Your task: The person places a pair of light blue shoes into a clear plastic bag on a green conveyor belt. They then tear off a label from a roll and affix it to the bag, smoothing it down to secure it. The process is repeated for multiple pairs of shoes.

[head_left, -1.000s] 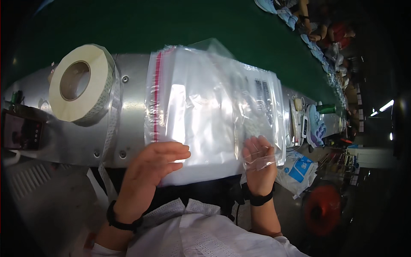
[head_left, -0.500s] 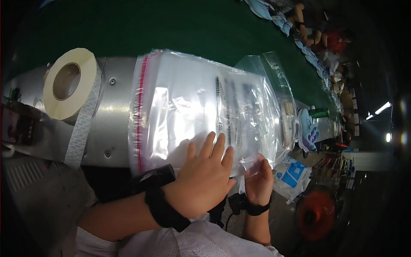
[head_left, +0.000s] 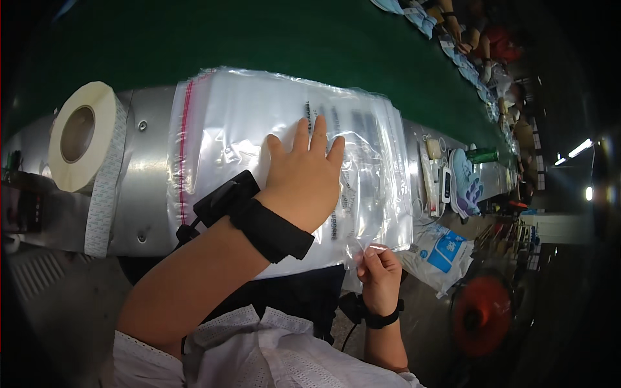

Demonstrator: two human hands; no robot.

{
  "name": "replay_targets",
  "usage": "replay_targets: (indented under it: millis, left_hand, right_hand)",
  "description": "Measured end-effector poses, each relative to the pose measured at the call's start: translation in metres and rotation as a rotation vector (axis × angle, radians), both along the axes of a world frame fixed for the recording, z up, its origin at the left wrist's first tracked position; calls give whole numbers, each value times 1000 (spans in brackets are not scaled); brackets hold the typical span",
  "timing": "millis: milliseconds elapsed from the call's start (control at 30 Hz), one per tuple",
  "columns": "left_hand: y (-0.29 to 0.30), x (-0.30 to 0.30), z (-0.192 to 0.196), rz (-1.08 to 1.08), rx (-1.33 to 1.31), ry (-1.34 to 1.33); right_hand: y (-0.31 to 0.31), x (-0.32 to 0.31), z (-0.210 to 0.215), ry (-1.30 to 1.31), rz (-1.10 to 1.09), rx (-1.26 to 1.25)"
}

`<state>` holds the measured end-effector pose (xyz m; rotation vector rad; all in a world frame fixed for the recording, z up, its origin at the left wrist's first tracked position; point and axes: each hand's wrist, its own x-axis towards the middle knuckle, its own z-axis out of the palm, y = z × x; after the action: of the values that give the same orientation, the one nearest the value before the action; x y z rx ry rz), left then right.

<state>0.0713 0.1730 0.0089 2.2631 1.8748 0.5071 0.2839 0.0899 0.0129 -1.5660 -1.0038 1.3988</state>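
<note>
A: How would that bag [head_left: 272, 149] handle?

B: Light, limp and slick, I'd judge. It's thin clear film that crinkles and throws glare, so it will slide on the metal bench [head_left: 139, 194] and sag if lifted by one point. An edge or corner is the place to take hold, pinched between fingertips, with a flat palm keeping the rest still.

A: And the hands?

B: They are apart. The left hand [head_left: 304, 184] lies flat and spread on the bag's middle, fingers pointing to 12 o'clock, gripping nothing. The right hand [head_left: 380, 275], at about 4 o'clock from it, has its fingertips closed on the bag's near right corner.

A: What does it look like?

B: A big see-through pouch with a red strip along its left end, dark print blurred under the film, and wrinkles across the right half. I can't tell whether it's one bag or several stacked.

A: Where is it?

B: On the bench, with the green belt [head_left: 259, 45] at 12 o'clock and a label roll [head_left: 87, 139] at 9 o'clock.
</note>
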Motion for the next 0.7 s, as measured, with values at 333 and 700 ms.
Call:
replay_targets:
  millis: [333, 700]
  left_hand:
    - [25, 6, -15, 53, -80, 57]
    - [9, 3, -9, 44, -9, 12]
  right_hand:
    - [-4, 6, -2, -36, 12, -41]
    - [-17, 9, 18, -366, 151, -157]
